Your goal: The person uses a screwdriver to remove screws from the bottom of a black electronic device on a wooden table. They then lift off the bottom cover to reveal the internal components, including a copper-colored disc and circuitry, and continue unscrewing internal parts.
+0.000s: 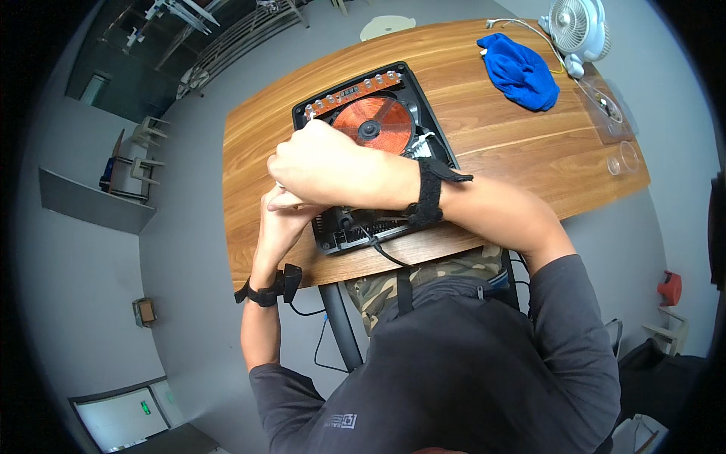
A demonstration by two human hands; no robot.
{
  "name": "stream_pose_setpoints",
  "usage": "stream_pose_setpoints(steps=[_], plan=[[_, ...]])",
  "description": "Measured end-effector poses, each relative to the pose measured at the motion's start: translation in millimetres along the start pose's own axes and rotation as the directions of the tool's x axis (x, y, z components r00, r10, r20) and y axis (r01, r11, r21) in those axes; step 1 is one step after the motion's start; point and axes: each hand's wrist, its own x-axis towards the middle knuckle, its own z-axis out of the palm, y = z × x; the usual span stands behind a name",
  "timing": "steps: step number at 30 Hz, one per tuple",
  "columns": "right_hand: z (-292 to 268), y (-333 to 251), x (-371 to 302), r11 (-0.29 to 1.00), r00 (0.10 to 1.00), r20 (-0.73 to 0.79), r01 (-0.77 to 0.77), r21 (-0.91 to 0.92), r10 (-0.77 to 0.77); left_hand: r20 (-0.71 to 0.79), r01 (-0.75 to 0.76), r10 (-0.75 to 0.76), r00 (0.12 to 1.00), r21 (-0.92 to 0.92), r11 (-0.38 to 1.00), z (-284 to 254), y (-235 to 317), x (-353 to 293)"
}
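An opened induction cooker [432, 113] with a black casing lies near the table's front edge. Its round copper coil [387, 113] is exposed, and an orange circuit board [333, 98] with several small buttons runs along its far side. Over the casing's left side, my right hand [314, 157] is curled closed; whatever it may grip is hidden. My left hand [286, 218] is just below and touches or nearly touches it, at the casing's left edge. Its fingers are mostly covered by the right hand. Black straps circle both wrists.
The wooden table [257, 136] carries a blue cloth [518, 72] at the far right, near a white fan [578, 30]. Clear plastic cups [624, 157] and a transparent tray [601, 106] with small parts stand at the right edge. A black cord [386, 253] leaves the cooker's near side.
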Motion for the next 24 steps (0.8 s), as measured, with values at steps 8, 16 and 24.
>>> stream_pose_setpoints(steps=[8,16,24], plan=[[18.3,8.3,-9.3,0.993,0.994,-0.105,-0.001,0.117,0.014,0.049,0.040,-0.038,0.998,-0.030,0.999,-0.8,1.9,0.4],[-5.0,8.4,-7.1,0.999,0.997,0.070,-0.013,0.044,0.010,-0.031,-0.046,0.040,0.999,-0.241,0.969,9.6,-2.1,-0.8],[3.5,6.0,-9.0,0.991,1.000,0.015,0.020,0.130,-0.023,0.029,-0.045,0.047,0.998,-0.078,0.996,2.6,-4.4,0.9]])
